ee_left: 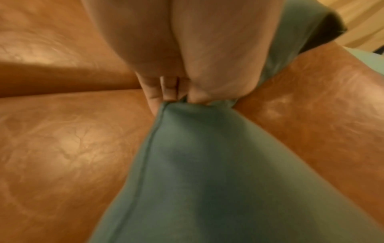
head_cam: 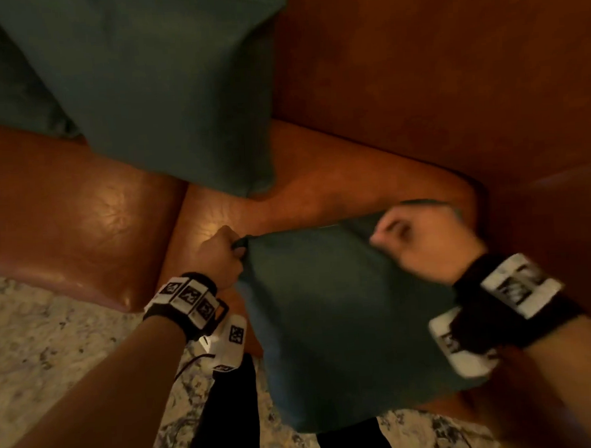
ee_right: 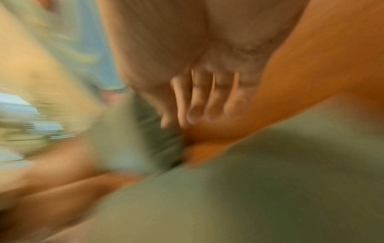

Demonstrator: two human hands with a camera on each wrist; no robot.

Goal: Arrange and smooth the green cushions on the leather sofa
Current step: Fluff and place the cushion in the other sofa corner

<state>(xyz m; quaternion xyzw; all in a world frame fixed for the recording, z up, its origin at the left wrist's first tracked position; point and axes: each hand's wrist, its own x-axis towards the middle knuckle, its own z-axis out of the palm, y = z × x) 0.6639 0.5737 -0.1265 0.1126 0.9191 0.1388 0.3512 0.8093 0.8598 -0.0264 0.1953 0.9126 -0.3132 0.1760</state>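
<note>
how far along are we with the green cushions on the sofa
Looks done: one large green cushion leans against the brown leather sofa back. In hand: left hand and right hand grip the smaller green cushion's top corners. Left: placing and smoothing it.

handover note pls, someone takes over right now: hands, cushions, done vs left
Left hand: pinches the far left corner of the small green cushion.
Right hand: on its far right corner; grip blurred, cannot confirm.
Small cushion: at the sofa seat's front edge, not placed.
Large green cushion: leans on the backrest.
Done: large cushion looks set.
Left: place and smooth the small one.
</note>
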